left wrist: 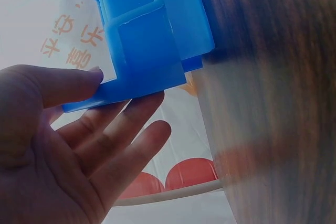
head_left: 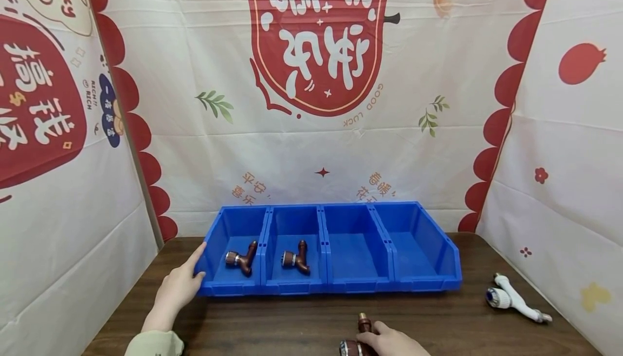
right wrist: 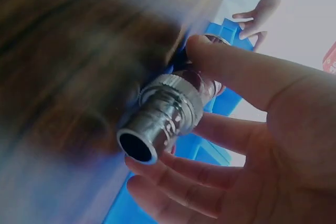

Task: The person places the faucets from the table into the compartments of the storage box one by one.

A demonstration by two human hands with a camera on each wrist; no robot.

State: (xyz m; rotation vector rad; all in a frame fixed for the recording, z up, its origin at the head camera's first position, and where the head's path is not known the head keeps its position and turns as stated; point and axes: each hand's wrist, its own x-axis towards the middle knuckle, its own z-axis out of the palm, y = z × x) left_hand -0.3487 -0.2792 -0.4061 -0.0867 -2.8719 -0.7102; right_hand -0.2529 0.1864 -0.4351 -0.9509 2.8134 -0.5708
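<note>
My left hand (head_left: 176,290) is at the left end of a row of joined blue bins (head_left: 294,287). In the left wrist view, the corner of the end blue bin (left wrist: 149,51) lies between thumb and fingers. Near the table's front edge my right hand (head_left: 393,341) grips a dark brown faucet (head_left: 365,324). The right wrist view shows its silver threaded outlet (right wrist: 160,114) pointing out of the grip, thumb above and fingers below. One brown faucet (head_left: 246,261) lies in the leftmost bin. Another brown faucet (head_left: 303,259) lies in the second bin.
A white faucet (head_left: 518,299) lies on the brown wooden table (head_left: 272,323) at the right. The third and fourth bins from the left show bare floors. Printed white cloth (head_left: 311,150) hangs behind and at both sides of the table.
</note>
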